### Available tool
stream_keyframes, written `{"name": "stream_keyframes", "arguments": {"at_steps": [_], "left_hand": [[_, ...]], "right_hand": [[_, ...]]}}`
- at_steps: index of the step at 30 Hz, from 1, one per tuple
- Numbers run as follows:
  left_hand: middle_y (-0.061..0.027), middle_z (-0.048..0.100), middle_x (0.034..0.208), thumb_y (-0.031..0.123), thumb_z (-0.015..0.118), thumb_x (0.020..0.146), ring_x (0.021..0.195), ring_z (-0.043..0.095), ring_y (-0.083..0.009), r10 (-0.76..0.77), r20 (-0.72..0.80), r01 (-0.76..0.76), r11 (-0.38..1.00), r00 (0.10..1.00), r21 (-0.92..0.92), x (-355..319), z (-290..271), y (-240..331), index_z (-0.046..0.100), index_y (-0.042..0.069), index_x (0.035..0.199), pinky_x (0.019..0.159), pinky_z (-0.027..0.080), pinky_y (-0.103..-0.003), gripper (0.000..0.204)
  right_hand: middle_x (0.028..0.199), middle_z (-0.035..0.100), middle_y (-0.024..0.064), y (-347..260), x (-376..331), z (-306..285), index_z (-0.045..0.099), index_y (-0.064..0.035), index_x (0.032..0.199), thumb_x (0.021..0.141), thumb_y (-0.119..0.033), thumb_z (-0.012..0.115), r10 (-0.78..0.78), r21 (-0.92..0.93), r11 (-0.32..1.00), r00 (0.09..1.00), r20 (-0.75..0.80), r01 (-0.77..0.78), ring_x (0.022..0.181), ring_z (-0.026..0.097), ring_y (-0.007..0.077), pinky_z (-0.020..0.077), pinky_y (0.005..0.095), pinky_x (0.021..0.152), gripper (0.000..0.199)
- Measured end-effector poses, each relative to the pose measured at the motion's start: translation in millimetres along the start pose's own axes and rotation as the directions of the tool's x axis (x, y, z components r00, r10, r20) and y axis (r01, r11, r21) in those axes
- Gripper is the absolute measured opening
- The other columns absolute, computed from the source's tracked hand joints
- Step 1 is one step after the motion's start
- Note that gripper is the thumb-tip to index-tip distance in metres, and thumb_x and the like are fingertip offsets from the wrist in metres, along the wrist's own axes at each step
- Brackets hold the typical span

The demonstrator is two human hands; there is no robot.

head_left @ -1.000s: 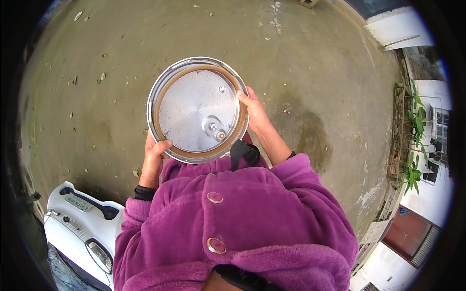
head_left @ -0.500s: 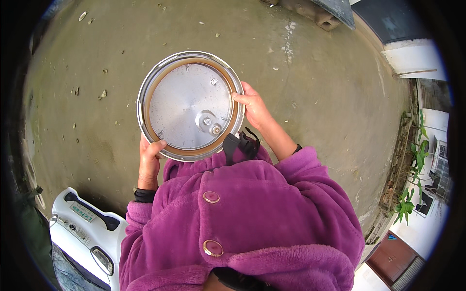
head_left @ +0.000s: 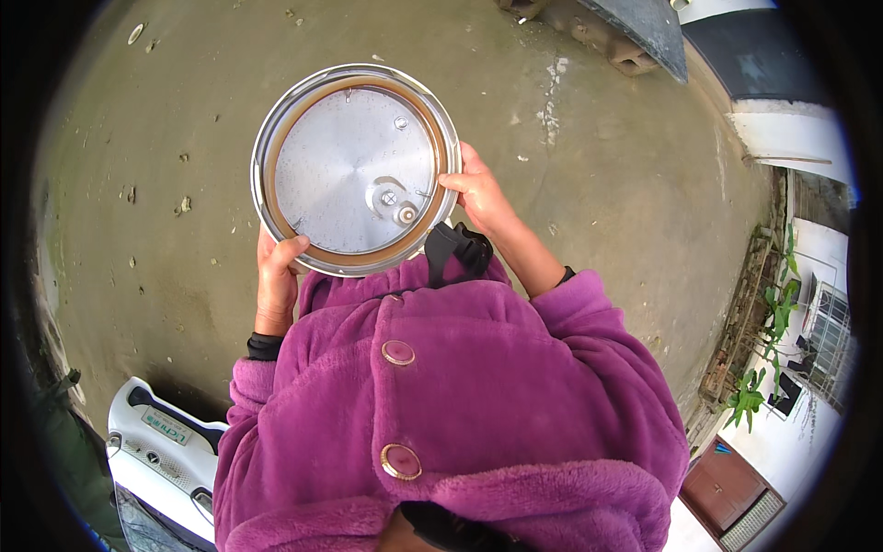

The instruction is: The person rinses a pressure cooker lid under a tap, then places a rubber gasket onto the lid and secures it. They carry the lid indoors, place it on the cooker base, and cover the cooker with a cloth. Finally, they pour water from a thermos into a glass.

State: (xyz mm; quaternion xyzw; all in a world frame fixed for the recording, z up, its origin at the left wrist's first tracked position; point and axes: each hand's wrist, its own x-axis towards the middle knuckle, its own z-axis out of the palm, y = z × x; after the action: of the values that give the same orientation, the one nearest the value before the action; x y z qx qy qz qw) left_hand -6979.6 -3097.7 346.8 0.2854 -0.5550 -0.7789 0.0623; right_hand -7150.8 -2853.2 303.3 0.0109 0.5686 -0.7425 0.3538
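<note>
I hold a round metal pressure cooker lid (head_left: 340, 156) in front of my body, its inner side facing up. A brownish sealing ring runs inside its shiny rim, and small valve fittings sit toward the lower right of the inner face. The black handle (head_left: 441, 250) sticks out at the lower right edge, close to my purple coat. My left hand (head_left: 277, 276) grips the lower left rim with its thumb on top. At the right rim, my right hand (head_left: 478, 191) is closed on it too, thumb over the edge and the other fingers mostly hidden beneath.
Below the lid lies a damp concrete floor (head_left: 625, 184) with scattered bits of debris. A white car (head_left: 170, 442) stands at the lower left. Along the right side are green plants (head_left: 747, 397), a white wall and a brown door (head_left: 727, 492). A dark slab (head_left: 644, 32) sits far right.
Both hands have carried the lid slightly farther from my body, upward in the picture. The grip looks the same. My view has shifted a little, with the car lower in it.
</note>
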Motion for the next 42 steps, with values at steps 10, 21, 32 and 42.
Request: {"name": "stream_keyframes", "arguments": {"at_steps": [10, 21, 32, 42], "left_hand": [[-0.0087, 0.055, 0.116, 0.019, 0.060, 0.071, 0.098, 0.054, -0.0141, -0.033, 0.036, 0.033, 0.999, 0.999, -0.017, 181, -13, 103, 0.041, 0.002, 0.134, 0.074, 0.047, -0.023, 0.068], [-0.0076, 0.056, 0.114, 0.020, 0.058, 0.073, 0.100, 0.054, -0.0161, 0.049, -0.016, -0.050, 0.998, 0.999, -0.045, 371, -4, 165, 0.042, 0.002, 0.132, 0.077, 0.047, -0.026, 0.064], [-0.0058, 0.055, 0.115, 0.020, 0.058, 0.071, 0.102, 0.050, -0.0143, 0.185, -0.189, -0.204, 0.975, 0.964, -0.091, 586, 7, 288, 0.043, 0.003, 0.133, 0.084, 0.042, -0.026, 0.066], [-0.0064, 0.055, 0.111, 0.022, 0.058, 0.073, 0.100, 0.052, -0.0154, 0.250, -0.403, -0.322, 0.939, 0.880, -0.120, 721, -78, 372, 0.046, 0.003, 0.128, 0.074, 0.047, -0.026, 0.059]], "right_hand": [[0.120, 0.054, 0.0097, -74, 130, 61, 0.025, -0.0095, 0.144, 0.090, -0.002, 0.049, 0.050, 0.116, 0.993, 0.993, -0.105, -0.037, 0.104, 0.057, 0.0162, 0.0502, 0.0302, 0.083, 0.059], [0.121, 0.054, 0.0087, -115, 330, 82, 0.037, -0.0019, 0.134, 0.092, -0.003, 0.052, -0.062, 0.144, 0.986, 0.989, -0.135, 0.082, 0.108, 0.055, 0.0180, 0.0435, 0.0336, 0.097, 0.045], [0.126, 0.051, 0.0051, -270, 563, 144, 0.032, -0.0201, 0.138, 0.084, 0.008, 0.055, 0.146, 0.187, 0.970, 0.987, 0.071, -0.157, 0.113, 0.055, 0.0219, 0.0466, 0.0429, 0.095, 0.065], [0.114, 0.057, 0.0087, -334, 737, 256, 0.044, -0.0081, 0.126, 0.079, 0.001, 0.061, 0.257, 0.196, 0.920, 0.901, 0.350, -0.338, 0.102, 0.059, 0.0236, 0.0474, 0.0427, 0.089, 0.051]]}}
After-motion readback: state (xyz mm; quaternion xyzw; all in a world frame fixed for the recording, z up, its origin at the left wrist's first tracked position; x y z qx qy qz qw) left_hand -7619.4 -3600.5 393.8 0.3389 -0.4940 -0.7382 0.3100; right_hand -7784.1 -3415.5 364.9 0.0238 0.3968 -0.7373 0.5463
